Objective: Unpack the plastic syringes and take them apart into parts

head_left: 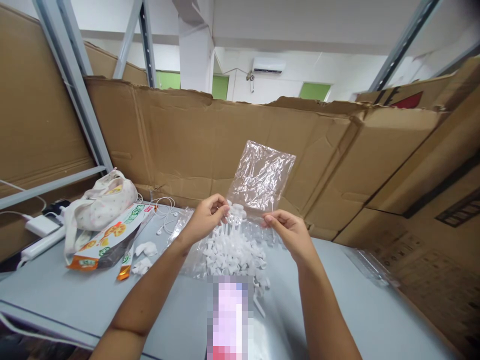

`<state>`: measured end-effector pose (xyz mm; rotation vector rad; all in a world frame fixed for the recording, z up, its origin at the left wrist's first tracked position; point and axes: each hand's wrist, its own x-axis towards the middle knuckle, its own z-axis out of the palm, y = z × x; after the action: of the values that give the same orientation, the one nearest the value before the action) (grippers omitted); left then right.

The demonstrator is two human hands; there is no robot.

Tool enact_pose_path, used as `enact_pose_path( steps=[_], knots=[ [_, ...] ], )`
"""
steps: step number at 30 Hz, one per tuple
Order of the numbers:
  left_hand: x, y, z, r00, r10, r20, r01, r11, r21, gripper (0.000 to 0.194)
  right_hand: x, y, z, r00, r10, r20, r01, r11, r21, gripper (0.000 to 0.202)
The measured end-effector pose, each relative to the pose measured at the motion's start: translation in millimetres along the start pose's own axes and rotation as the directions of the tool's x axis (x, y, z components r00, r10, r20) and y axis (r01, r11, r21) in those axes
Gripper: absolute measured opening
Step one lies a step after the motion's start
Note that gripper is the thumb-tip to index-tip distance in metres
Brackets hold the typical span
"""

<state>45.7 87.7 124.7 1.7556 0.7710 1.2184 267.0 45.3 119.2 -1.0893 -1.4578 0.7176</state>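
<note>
A clear plastic bag [264, 175] is held up above the table, its upper end spread against the cardboard behind. My left hand [210, 217] pinches the bag's lower left edge, close to some round white pieces [237, 210]. At the lower right edge, the fingers of my right hand [287, 230] are closed on the same bag. Below and between my hands lies a heap of small white plastic parts [236, 255], partly on crumpled clear plastic [193, 257]. A blurred pinkish object [229, 317] is in front of the heap.
On the left of the grey table [168, 310] are a snack package [112, 235], a white cloth bag [101, 200], crumpled tissues [146, 250], white earphones [165, 220] and a power strip [41, 245]. Clear plastic packaging [371, 267] lies at right. Cardboard [180, 135] walls the back.
</note>
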Motion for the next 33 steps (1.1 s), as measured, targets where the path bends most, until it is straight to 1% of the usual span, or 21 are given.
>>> enact_pose_path(
  steps=[2, 4, 6, 7, 8, 10, 11, 12, 13, 15, 16, 18, 20, 21, 22, 24, 27, 30, 33],
  knots=[
    [2, -3, -1.4, 1.0, -0.008, -0.002, 0.008, 0.999, -0.045, 0.014, 2, 2, -1, 0.999, -0.017, -0.049, 0.019, 0.999, 0.031, 0.024],
    [4, -6, -4.9, 1.0, -0.007, 0.006, 0.007, 0.995, -0.099, 0.019, 3, 4, -4, 0.993, -0.026, -0.117, 0.035, 0.997, 0.071, 0.023],
    [5, -6, -10.4, 0.999, 0.017, 0.05, -0.011, 0.993, -0.12, 0.024, 5, 6, -7, 0.983, -0.027, -0.179, 0.045, 0.994, 0.097, 0.023],
    [5, -6, -13.4, 0.994, 0.033, 0.105, -0.021, 0.993, -0.112, 0.025, 6, 7, -8, 0.98, -0.023, -0.197, 0.045, 0.993, 0.106, 0.023],
    [4, -4, -16.0, 0.982, 0.045, 0.181, -0.028, 0.995, -0.097, 0.026, 6, 7, -9, 0.98, -0.018, -0.2, 0.041, 0.993, 0.113, 0.023],
    [3, -1, -19.0, 0.932, 0.044, 0.361, -0.025, 0.998, -0.059, 0.028, 8, 9, -9, 0.983, -0.006, -0.182, 0.03, 0.992, 0.125, 0.023],
    [2, 1, -18.9, 0.905, 0.034, 0.425, -0.016, 0.999, -0.044, 0.029, 8, 10, -9, 0.986, -0.004, -0.169, 0.027, 0.991, 0.131, 0.023],
    [2, 2, -17.6, 0.89, 0.021, 0.456, -0.007, 0.999, -0.034, 0.028, 8, 11, -8, 0.987, -0.006, -0.158, 0.028, 0.99, 0.136, 0.023],
    [2, 1, -15.3, 0.891, 0.01, 0.453, 0.003, 1.0, -0.029, 0.026, 8, 11, -8, 0.988, -0.01, -0.151, 0.031, 0.989, 0.141, 0.023],
    [3, -2, -8.3, 0.924, -0.002, 0.382, 0.019, 0.999, -0.04, 0.02, 7, 12, -9, 0.994, -0.013, -0.112, 0.029, 0.989, 0.145, 0.026],
    [4, -4, -4.3, 0.943, -0.005, 0.332, 0.025, 0.998, -0.057, 0.019, 7, 11, -9, 0.998, -0.01, -0.064, 0.02, 0.989, 0.146, 0.03],
    [7, -10, 3.5, 0.973, -0.015, 0.232, 0.041, 0.993, -0.109, 0.02, 5, 11, -10, 0.995, 0.007, 0.097, -0.021, 0.989, 0.145, 0.045],
    [8, -15, 9.4, 0.992, -0.035, 0.122, 0.054, 0.986, -0.157, 0.02, 3, 11, -9, 0.96, 0.05, 0.274, -0.086, 0.989, 0.124, 0.062],
    [9, -16, 11.4, 0.996, -0.047, 0.074, 0.059, 0.984, -0.17, 0.021, 2, 12, -6, 0.942, 0.078, 0.326, -0.118, 0.987, 0.107, 0.068],
    [9, -17, 12.8, 0.998, -0.056, 0.036, 0.061, 0.983, -0.175, 0.021, 2, 12, -3, 0.934, 0.109, 0.341, -0.147, 0.985, 0.089, 0.07],
    [8, -17, 14.2, 0.998, -0.06, -0.006, 0.059, 0.985, -0.161, 0.022, 2, 13, 6, 0.946, 0.16, 0.282, -0.188, 0.979, 0.077, 0.065],
    [7, -15, 14.2, 0.998, -0.05, -0.032, 0.045, 0.99, -0.135, 0.026, 3, 14, 18, 0.967, 0.18, 0.179, -0.203, 0.971, 0.123, 0.055],
    [7, -14, 14.1, 0.997, -0.042, -0.07, 0.03, 0.986, -0.165, 0.039, 5, 13, 22, 0.975, 0.171, 0.144, -0.193, 0.968, 0.161, 0.048],
    [6, -14, 13.9, 0.992, -0.024, -0.124, 0.001, 0.983, -0.181, 0.053, 5, 13, 21, 0.979, 0.161, 0.121, -0.178, 0.974, 0.14, 0.037]
  ],
)
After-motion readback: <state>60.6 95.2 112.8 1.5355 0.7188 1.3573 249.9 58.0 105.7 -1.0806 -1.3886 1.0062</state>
